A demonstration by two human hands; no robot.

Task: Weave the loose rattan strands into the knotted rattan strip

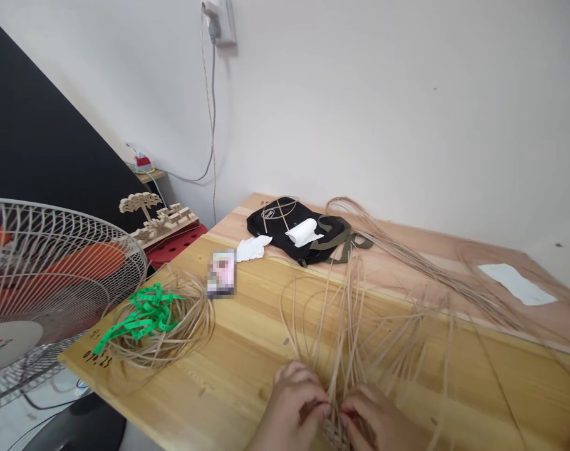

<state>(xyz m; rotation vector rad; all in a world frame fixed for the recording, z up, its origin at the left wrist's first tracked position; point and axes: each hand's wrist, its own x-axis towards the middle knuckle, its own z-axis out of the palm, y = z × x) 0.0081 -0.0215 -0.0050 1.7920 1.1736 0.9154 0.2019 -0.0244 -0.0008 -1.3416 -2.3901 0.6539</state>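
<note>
Your left hand (297,401) closes thumb and forefinger in a pinch on the pale strips (347,326) at the bottom centre of the frame; your right hand (381,416), just beside it to the right, pinches at the same strips with its fingertips drawn together; the small woven section (334,431) shows between and below your fingers at the lower edge, partly hidden by them; from there the loose ends fan upward through the centre and out to the right, some of them blurred.

Beneath your hands lies the yellowish wooden table (247,351), filling the lower middle and right; toward its left corner sits a coil of strips (191,329), with a tangled green tape (156,313) lying on top; up and right of the coil is a pixelated packet (222,275), its print unreadable, and near it a crumpled white tissue (253,248); at the centre, farther back, rests a black bag (280,222) with a white paper roll (304,232) on it; a long bundle of strips (421,266) slants down to the right from beside the bag, toward a white sheet (517,284) at the right; a fan (59,269) takes up the left edge.
</note>
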